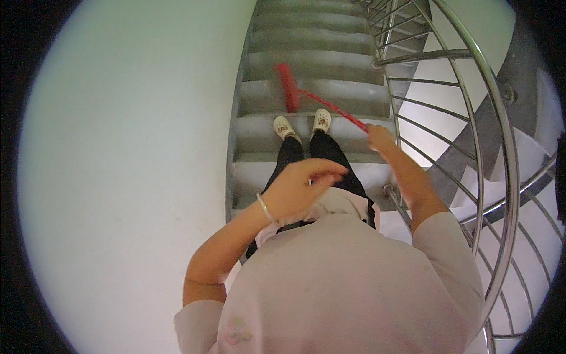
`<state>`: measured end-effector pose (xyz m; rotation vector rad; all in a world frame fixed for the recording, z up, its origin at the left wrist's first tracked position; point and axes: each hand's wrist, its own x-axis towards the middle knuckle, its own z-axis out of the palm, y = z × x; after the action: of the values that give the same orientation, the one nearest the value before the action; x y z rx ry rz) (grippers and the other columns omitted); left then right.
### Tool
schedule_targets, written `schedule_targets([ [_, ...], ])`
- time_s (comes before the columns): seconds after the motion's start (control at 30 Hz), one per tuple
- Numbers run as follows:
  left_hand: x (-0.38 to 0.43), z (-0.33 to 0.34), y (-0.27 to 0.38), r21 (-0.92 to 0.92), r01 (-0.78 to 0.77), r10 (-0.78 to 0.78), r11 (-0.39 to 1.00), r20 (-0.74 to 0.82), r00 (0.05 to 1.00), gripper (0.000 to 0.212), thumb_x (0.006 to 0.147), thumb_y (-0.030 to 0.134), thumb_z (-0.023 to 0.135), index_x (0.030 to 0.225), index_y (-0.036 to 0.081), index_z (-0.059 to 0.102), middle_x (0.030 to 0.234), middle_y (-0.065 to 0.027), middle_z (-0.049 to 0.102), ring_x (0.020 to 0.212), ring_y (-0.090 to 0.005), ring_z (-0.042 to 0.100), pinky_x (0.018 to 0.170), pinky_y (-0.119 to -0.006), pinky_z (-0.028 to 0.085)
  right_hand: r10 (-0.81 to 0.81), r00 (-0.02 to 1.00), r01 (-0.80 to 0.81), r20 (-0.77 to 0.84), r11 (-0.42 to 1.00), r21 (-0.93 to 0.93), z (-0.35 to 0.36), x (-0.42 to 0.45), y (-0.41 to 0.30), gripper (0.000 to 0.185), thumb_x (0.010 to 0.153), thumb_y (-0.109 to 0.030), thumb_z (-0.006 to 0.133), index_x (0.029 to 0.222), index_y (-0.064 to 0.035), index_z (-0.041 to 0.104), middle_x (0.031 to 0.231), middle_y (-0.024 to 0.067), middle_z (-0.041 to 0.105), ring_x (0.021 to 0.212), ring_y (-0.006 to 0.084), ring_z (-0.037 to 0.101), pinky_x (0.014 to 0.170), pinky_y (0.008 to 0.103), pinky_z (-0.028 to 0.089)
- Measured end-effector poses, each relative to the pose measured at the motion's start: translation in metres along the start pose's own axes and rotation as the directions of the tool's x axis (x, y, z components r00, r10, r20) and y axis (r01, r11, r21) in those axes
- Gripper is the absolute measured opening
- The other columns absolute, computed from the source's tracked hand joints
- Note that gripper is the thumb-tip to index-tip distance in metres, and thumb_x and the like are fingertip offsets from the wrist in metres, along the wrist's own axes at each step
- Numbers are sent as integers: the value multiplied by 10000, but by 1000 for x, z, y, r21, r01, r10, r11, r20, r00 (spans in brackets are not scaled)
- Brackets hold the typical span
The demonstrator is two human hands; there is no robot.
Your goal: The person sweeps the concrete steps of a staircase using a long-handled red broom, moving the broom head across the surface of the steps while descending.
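Note:
My right hand (381, 136) is closed around the end of the red handle (334, 108) of a broom. The broom's red head (288, 88), blurred, lies over the stair steps just beyond my feet. Whether its bristles touch the step is not clear. In front of my waist hangs my left hand (305, 186), loosely curled, with a small gap between thumb and fingers and nothing visible in it. A light bracelet (264, 207) circles the left wrist. Both feet, in cream clogs (283, 127), rest on a grey step.
Grey stairs (314, 40) run away ahead of me. A plain white wall (132, 155) borders them on the left. Along the right curves a metal railing (504, 132) with several bars, close to my right arm. More stair structure shows beyond it.

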<state>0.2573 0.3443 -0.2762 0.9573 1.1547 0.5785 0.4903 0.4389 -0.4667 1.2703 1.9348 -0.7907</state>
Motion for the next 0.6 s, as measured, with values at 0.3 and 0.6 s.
schedule_targets([
  [0.3,67,49,-98,-474,532,-463,702,264,846,341,784,243,461,1062,50,421,918,-57,514,823,-157,494,715,-254,410,293,953,-278,76,747,604,59,-4,35,228,698,-191,476,816,0,517,657,178,547,647,298,553,546,378,427],
  [0.6,108,74,-145,-805,417,-619,421,81,781,186,769,205,496,847,48,436,575,-52,472,447,-138,465,361,-237,380,-23,929,-369,368,-53,928,62,10,-46,290,737,-324,465,799,-41,460,634,38,455,522,159,458,431,290,376],
])
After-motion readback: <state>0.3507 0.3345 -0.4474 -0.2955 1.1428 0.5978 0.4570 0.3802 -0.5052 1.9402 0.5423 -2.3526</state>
